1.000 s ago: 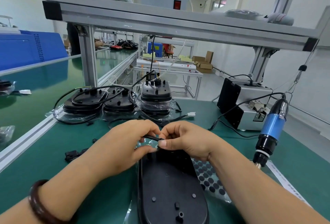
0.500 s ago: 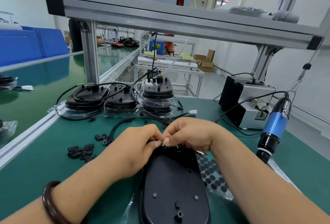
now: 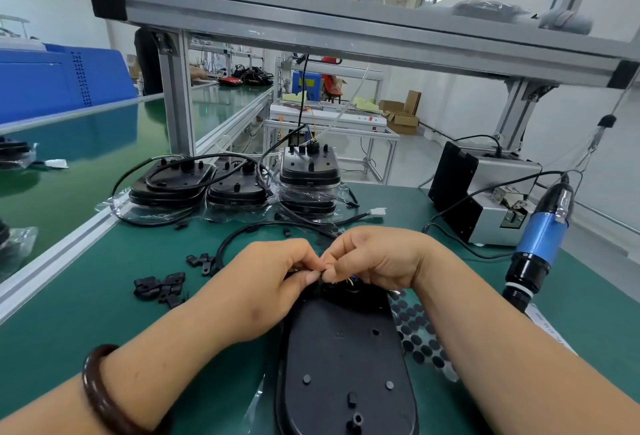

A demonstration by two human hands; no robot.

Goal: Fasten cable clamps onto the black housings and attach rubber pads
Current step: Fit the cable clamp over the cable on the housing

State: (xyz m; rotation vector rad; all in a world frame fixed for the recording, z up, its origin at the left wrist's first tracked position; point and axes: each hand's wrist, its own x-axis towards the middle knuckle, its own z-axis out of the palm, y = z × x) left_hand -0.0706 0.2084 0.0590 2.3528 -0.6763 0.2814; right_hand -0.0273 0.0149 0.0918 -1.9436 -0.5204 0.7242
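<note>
Head view. My left hand (image 3: 266, 282) and right hand (image 3: 377, 258) meet fingertip to fingertip over the far end of the black housing (image 3: 343, 358). Both pinch what I take for a clamp (image 3: 321, 276), mostly hidden, where the cable (image 3: 235, 237) enters. Spare clamps (image 3: 159, 287) lie left, the pad sheet (image 3: 415, 330) is tucked beside the housing, and the screwdriver (image 3: 540, 244) hangs right, so each is within reach.

The left hand (image 3: 273, 282) has a bracelet (image 3: 104, 396) on its wrist: a thick, smooth, glossy bangle of dark brown, round in section and sitting snug against the arm. On both sides of the bracelet the left forearm is bare. The right hand (image 3: 377, 258), opposite the bracelet, comes on a bare wrist and forearm. The fingers (image 3: 308, 277) show short, plain, unpainted nails.
</note>
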